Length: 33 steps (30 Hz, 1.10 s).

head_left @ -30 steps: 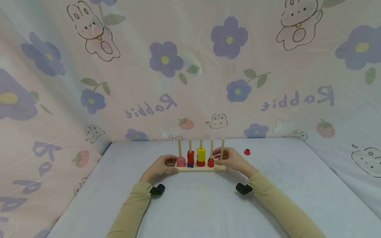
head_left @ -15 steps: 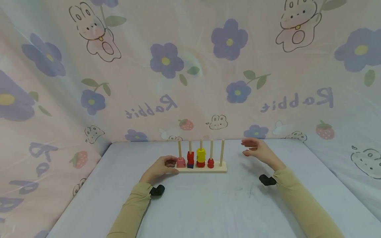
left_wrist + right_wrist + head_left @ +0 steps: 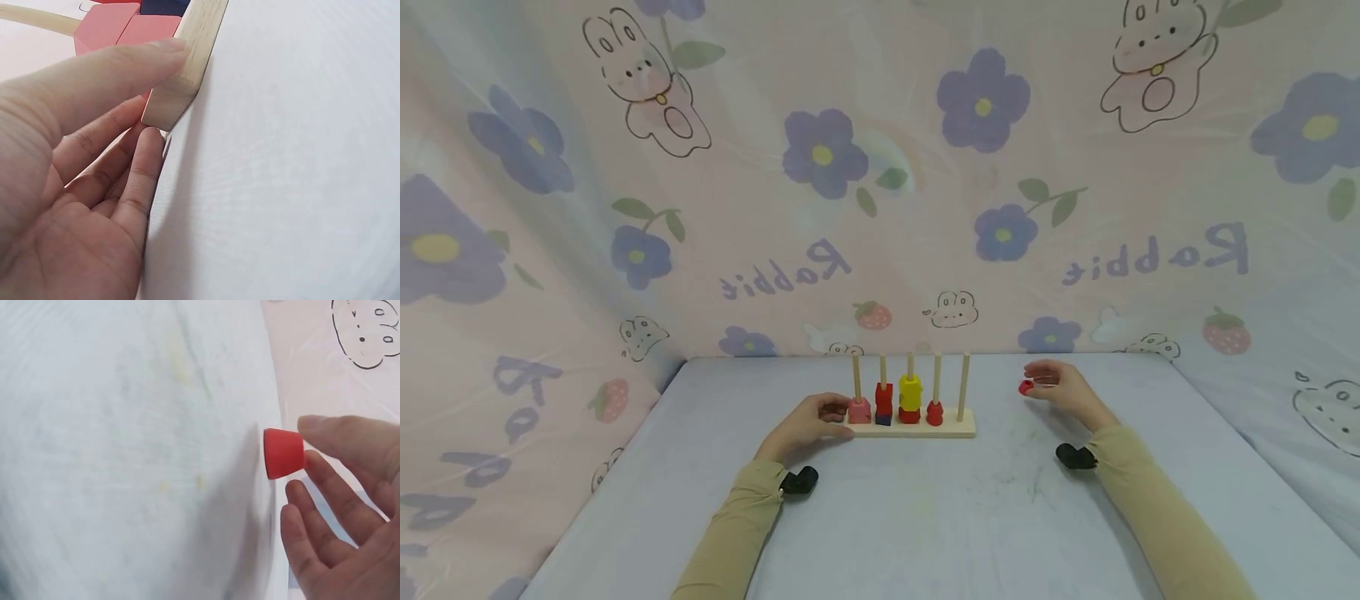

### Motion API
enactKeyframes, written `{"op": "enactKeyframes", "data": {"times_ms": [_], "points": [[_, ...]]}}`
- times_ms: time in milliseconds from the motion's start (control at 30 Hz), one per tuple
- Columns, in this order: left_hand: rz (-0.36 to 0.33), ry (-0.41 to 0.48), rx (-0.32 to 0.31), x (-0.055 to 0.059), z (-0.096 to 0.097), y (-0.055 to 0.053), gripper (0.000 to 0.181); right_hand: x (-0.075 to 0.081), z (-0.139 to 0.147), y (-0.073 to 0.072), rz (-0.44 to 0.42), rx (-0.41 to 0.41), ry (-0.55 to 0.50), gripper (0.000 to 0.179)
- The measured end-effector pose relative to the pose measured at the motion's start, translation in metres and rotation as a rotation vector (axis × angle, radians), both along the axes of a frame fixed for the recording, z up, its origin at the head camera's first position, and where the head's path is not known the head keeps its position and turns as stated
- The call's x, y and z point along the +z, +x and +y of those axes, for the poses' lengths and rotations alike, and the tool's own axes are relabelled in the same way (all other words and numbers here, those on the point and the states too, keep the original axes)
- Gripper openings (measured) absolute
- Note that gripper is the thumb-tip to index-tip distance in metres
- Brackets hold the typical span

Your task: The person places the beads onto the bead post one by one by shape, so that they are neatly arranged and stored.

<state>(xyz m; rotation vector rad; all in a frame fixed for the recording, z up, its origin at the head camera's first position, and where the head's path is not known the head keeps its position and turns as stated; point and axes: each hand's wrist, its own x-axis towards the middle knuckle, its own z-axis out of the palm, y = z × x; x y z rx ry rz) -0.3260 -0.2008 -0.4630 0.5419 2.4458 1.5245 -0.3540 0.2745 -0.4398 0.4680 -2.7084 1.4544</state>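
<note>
A wooden peg board (image 3: 917,430) with upright pegs stands on the table. Its left end sits between the thumb and fingers of my left hand (image 3: 806,423), the thumb lying along its side in the left wrist view. A pink block (image 3: 860,411) is on the leftmost peg; further along are red over dark blue, yellow blocks (image 3: 910,392) over red, and a small red stack (image 3: 935,413). The rightmost peg (image 3: 963,387) is bare. Off to the right, my right hand (image 3: 1063,392) pinches a red cone-shaped block (image 3: 284,453) by its narrow end, wide end at the tabletop.
A white cloth covers the table (image 3: 910,517). Behind and at the sides hangs a curtain (image 3: 917,225) printed with rabbits and flowers, its foot close behind the peg board. Black wrist cameras (image 3: 800,480) sit at both cuffs.
My right hand has left the peg board's right end and moved right to the red cone-shaped block, which it now pinches. The left hand stays at the board's left end.
</note>
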Motion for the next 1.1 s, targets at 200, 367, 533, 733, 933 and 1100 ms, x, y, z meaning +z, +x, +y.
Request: {"op": "enactKeyframes", "data": {"times_ms": [200, 367, 533, 733, 933, 1100], "points": [[-0.009, 0.008, 0.001, -0.001, 0.001, -0.002, 0.057, -0.006, -0.003, -0.005, 0.005, -0.025, 0.045, 0.041], [-0.012, 0.024, -0.014, -0.002, 0.001, -0.002, 0.057, -0.009, -0.006, -0.005, -0.001, -0.059, 0.101, 0.038], [-0.011, 0.036, -0.009, -0.002, 0.000, -0.001, 0.057, -0.004, -0.010, -0.003, -0.014, -0.080, 0.133, 0.034], [-0.019, -0.002, 0.004, -0.003, -0.001, -0.001, 0.058, 0.014, -0.017, 0.001, 0.015, -0.062, 0.140, 0.034], [-0.025, 0.011, 0.015, 0.000, -0.001, 0.000, 0.059, 0.057, -0.036, 0.004, 0.019, 0.003, 0.008, 0.037], [-0.036, 0.019, 0.010, 0.001, -0.001, -0.001, 0.059, 0.087, -0.056, 0.007, 0.065, 0.045, -0.087, 0.038]]}}
